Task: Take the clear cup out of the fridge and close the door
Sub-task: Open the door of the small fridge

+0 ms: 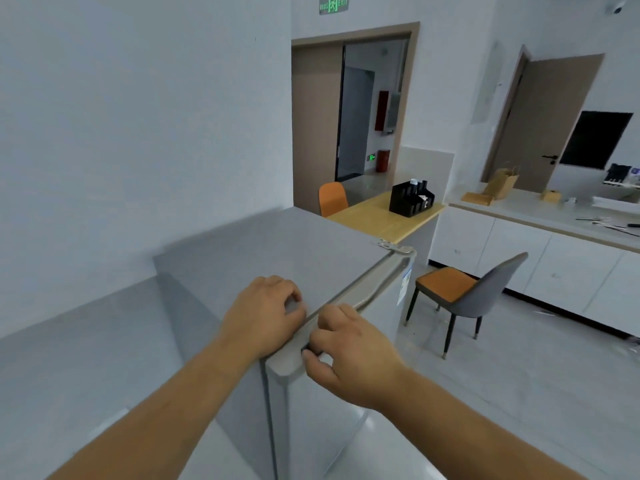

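A grey fridge [277, 247] stands below me, seen from above, with its door [346, 410] lying against the body. My left hand [266, 313] rests on the fridge top near the front edge, fingers curled. My right hand [349, 348] grips the top edge of the fridge door by the corner, fingers hooked over the rim and thumb under it. The fridge's inside is hidden, and no clear cup is in view.
A grey chair with an orange seat [464, 292] stands just right of the fridge. A wooden table [384, 216] with a black organiser [410, 200] is behind it. White cabinets and a counter [554, 258] run along the right. A lower grey surface [86, 358] lies to the left.
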Available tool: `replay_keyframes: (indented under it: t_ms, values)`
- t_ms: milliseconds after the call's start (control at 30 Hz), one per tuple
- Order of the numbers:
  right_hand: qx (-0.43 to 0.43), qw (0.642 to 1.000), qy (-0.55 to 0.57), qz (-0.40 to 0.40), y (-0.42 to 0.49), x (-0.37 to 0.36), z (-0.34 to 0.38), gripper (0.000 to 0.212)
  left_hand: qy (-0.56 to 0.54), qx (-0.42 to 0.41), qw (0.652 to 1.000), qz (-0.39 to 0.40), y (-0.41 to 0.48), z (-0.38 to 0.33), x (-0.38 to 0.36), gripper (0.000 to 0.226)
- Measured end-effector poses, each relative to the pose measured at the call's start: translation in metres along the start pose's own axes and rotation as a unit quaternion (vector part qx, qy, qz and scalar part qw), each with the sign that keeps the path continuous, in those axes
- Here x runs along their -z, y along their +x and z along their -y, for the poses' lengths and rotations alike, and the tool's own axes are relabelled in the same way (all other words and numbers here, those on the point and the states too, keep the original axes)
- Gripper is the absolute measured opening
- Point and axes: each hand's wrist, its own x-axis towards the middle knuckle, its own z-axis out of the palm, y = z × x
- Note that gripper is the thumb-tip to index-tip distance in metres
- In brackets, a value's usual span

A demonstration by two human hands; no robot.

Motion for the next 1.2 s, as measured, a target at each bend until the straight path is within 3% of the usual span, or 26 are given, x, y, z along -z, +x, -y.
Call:
replay_keyframes:
  t_ms: [133, 300, 367, 433, 467, 567, 667, 767, 900, 1000, 1100, 1200]
  values:
    - [-0.007, 1.000, 0.018, 0.008, 0.001, 0.003, 0.001, 0.037, 0.033, -0.027, 0.999, 0.031, 0.006, -0.005, -0.003, 0.045]
    - [-0.030, 0.996, -0.058, 0.061, -0.022, 0.028, -0.007, 0.060, 0.092, -0.021, 0.994, 0.051, 0.014, -0.028, -0.011, 0.051]
    - [-0.080, 0.994, -0.060, 0.032, -0.040, 0.043, -0.019, 0.055, 0.114, -0.029, 0.992, 0.048, 0.016, -0.037, -0.016, 0.053]
    - [-0.149, 0.988, -0.037, -0.003, -0.052, 0.058, -0.031, 0.037, 0.126, -0.042, 0.990, 0.048, 0.020, -0.042, -0.022, 0.055]
    - [-0.184, 0.982, -0.037, 0.002, -0.057, 0.064, -0.037, 0.032, 0.127, -0.045, 0.990, 0.050, 0.023, -0.045, -0.024, 0.055]
    - [-0.265, 0.956, -0.086, 0.088, -0.071, 0.079, -0.056, 0.045, 0.113, -0.050, 0.991, 0.056, 0.033, -0.050, -0.030, 0.056]
    - [-0.313, 0.935, -0.124, 0.112, -0.085, 0.088, -0.067, 0.032, 0.108, -0.050, 0.991, 0.066, 0.043, -0.053, -0.033, 0.061]
    - [-0.344, 0.911, -0.183, 0.136, -0.104, 0.094, -0.082, 0.034, 0.114, -0.042, 0.990, 0.067, 0.047, -0.054, -0.038, 0.067]
    - [-0.375, 0.887, -0.250, 0.103, -0.129, 0.106, -0.115, 0.031, 0.105, -0.037, 0.992, 0.061, 0.048, -0.053, -0.041, 0.069]
    - [-0.409, 0.877, -0.241, 0.077, -0.149, 0.105, -0.148, 0.052, 0.104, -0.047, 0.992, 0.062, 0.047, -0.056, -0.038, 0.067]
    - [-0.426, 0.862, -0.249, 0.111, -0.170, 0.098, -0.176, 0.085, 0.105, -0.044, 0.992, 0.063, 0.047, -0.059, -0.035, 0.063]
    - [-0.421, 0.863, -0.247, 0.127, -0.179, 0.100, -0.196, 0.094, 0.100, -0.041, 0.992, 0.060, 0.046, -0.061, -0.033, 0.060]
